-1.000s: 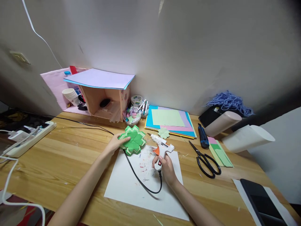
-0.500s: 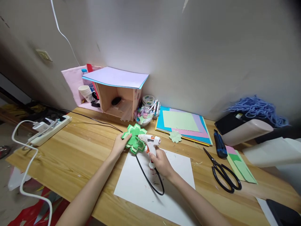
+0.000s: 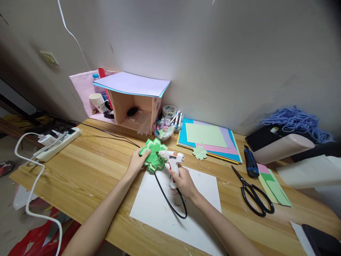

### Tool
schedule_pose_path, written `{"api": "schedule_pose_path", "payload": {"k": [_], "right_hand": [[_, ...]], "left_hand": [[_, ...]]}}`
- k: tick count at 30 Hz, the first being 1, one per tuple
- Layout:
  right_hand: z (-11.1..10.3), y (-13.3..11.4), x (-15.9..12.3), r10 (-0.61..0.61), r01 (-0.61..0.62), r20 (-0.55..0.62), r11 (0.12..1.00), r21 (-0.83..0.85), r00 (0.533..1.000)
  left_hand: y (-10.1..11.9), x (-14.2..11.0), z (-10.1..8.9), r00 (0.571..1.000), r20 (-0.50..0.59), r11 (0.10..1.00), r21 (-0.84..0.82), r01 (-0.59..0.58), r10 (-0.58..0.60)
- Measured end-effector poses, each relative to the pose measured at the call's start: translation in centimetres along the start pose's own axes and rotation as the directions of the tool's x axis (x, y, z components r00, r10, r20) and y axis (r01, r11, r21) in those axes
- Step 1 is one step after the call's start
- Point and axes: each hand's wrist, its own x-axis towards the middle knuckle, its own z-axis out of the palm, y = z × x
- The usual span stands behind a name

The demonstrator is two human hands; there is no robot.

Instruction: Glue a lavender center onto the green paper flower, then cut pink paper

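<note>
A layered green paper flower point(image 3: 154, 156) is pinched at its left edge by my left hand point(image 3: 136, 163), thumb on top. My right hand point(image 3: 185, 181) is wrapped round the handle of a white hot glue gun point(image 3: 173, 160). The gun's nozzle points left at the middle of the flower; whether it touches the paper I cannot tell. From the gun's handle a black cord loops over a white sheet of paper point(image 3: 157, 213) beneath. A small pale green paper flower point(image 3: 199, 153) lies to the right of the gun.
Black scissors point(image 3: 253, 195), a blue utility knife point(image 3: 250, 163) and paper strips point(image 3: 274, 188) lie at right. Coloured paper sheets point(image 3: 207, 135) are stacked behind. An open box point(image 3: 144, 106), a bowl of scraps point(image 3: 163, 131) and a power strip point(image 3: 60, 144) stand farther left.
The view has shifted slightly. My left hand still pinches the green flower, and the glue gun in my right hand stays pointed at its middle.
</note>
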Motion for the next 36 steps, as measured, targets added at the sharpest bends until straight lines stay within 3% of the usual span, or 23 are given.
{"api": "schedule_pose_path", "payload": {"k": [29, 36], "right_hand": [[-0.8, -0.7, -0.4, -0.04, 0.046, 0.083, 0.996, -0.073, 0.996], [-1.6, -1.4, -0.7, -0.046, 0.046, 0.106, 0.999, 0.001, 0.993]], "left_hand": [[-0.3, 0.6, -0.3, 0.999, -0.054, 0.999, -0.035, -0.008, 0.006], [-0.2, 0.3, -0.2, 0.999, -0.039, 0.999, -0.038, -0.004, 0.002]]}}
